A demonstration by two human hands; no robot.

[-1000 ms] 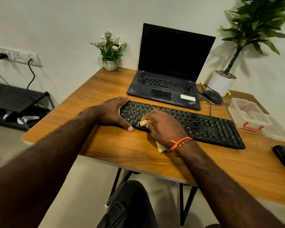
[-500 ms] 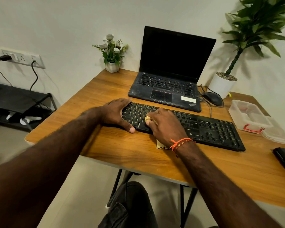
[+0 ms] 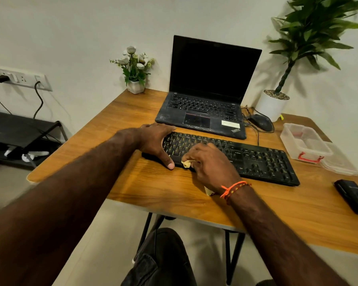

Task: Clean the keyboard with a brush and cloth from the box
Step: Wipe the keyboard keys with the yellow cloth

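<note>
Far left, off the desk: wall socket (image 3: 22, 79) with a plug and cables, low black shelf (image 3: 19, 133) under it. Wood desk (image 3: 132, 182), seen from its near edge. Flower pot (image 3: 135, 86) at the far left corner by the wall. Left hand (image 3: 156, 141) grips the left end of the keyboard (image 3: 254, 159), fingers curled over the far edge, thumb down on the near edge, touching the desk. Keyboard black, lies mid-desk, roughly parallel to the near edge, slightly angled. Right hand (image 3: 212, 164) just beside the left, on the left-middle keys, fingers bunched round a pale yellow cloth (image 3: 186, 163); a bit of cloth pokes out by the thumb side, another bit shows under the wrist on the desk. Orange thread band (image 3: 233, 188) on the right wrist. Laptop (image 3: 207, 100) open behind the keyboard, screen dark, near the far edge. Mouse (image 3: 260, 121) right of the laptop, cables around it. White plant pot (image 3: 272, 105) at the far right corner, leaves up the wall. Clear box (image 3: 304, 142) with a red latch near the right edge, just beyond the keyboard's right end; clear lid (image 3: 339, 162) touching it on the right. Black flat item (image 3: 353, 196) at the right edge, nearer; can't tell what it is. Brush not seen. Dark trouser knee (image 3: 163, 259) below the near edge.
</note>
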